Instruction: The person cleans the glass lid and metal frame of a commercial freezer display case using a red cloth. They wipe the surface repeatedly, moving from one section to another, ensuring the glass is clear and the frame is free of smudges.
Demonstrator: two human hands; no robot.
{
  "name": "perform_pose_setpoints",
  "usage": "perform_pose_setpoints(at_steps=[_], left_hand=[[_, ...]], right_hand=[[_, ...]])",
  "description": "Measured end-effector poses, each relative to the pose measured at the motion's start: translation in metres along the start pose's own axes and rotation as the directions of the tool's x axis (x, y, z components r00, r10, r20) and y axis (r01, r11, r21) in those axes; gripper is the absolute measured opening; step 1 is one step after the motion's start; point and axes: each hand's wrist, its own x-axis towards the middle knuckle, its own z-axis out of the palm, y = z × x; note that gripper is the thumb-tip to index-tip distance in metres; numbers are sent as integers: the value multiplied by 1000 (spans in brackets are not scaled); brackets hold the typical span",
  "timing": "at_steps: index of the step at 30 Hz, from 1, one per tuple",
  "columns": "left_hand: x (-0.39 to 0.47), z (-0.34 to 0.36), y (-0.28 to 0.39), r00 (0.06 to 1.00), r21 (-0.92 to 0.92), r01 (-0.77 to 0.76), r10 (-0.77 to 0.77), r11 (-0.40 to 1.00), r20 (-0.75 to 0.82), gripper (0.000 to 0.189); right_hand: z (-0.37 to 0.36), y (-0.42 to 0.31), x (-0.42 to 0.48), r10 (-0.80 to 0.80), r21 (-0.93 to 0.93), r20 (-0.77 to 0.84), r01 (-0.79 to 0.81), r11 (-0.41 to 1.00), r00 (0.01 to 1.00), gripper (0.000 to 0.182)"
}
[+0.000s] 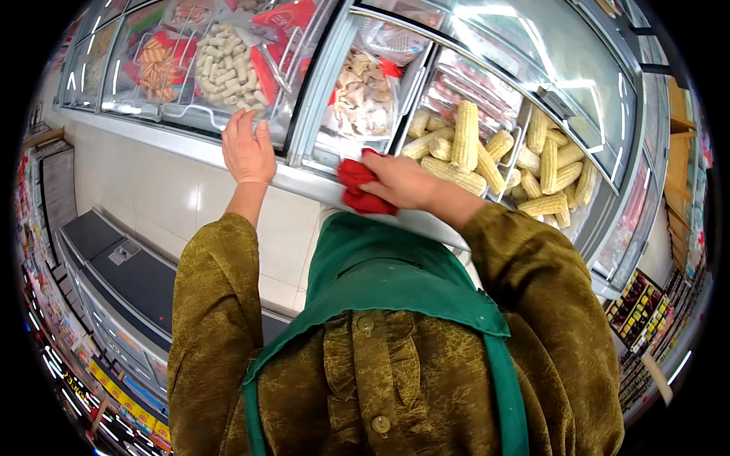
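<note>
My right hand [399, 181] grips a bunched red cloth [365, 191] on the front rim of a chest freezer [308, 181]. My left hand [248, 149] lies with its fingers on the freezer's front edge and the glass lid [132, 109], holding nothing. Under that glass are a bag of white, stick-shaped frozen food [225, 62] and orange-striped pieces [158, 65]. Behind the cloth, the uncovered section holds a bag of pale brown frozen pieces [365, 97], packed sliced meat [476, 94] and several corn cobs [466, 137], parted by wire dividers.
A sliding glass lid [530, 51] with a metal-edged frame covers the back right. Pale floor tiles [154, 188] show at the left, beside a dark-topped cabinet [128, 268]. Stocked shelves [644, 308] stand at the lower right. A green apron [388, 279] hangs close to the freezer's rim.
</note>
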Motion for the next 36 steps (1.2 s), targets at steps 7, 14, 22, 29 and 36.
perform_pose_setpoints(at_steps=[7,14,22,29,36], left_hand=[[-1,-1,5,1000,30,-13,13,999,-7,33],[-2,3,-5,1000,25,-15,15,1000,-3,34],[0,3,-12,999,42,-47,47,998,-7,31],[1,6,-15,997,35,-74,74,997,-11,33],[3,8,-17,997,47,-70,71,996,-16,33]], right_hand=[[-48,88,-161,607,-246,-166,-628,738,777,32],[-37,39,-141,586,561,-603,-235,794,541,28],[66,-7,-93,-106,-275,-526,-51,960,844,28],[53,45,-196,78,-196,-644,-263,945,761,34],[-17,110,-308,677,308,-734,-863,400,52,24]])
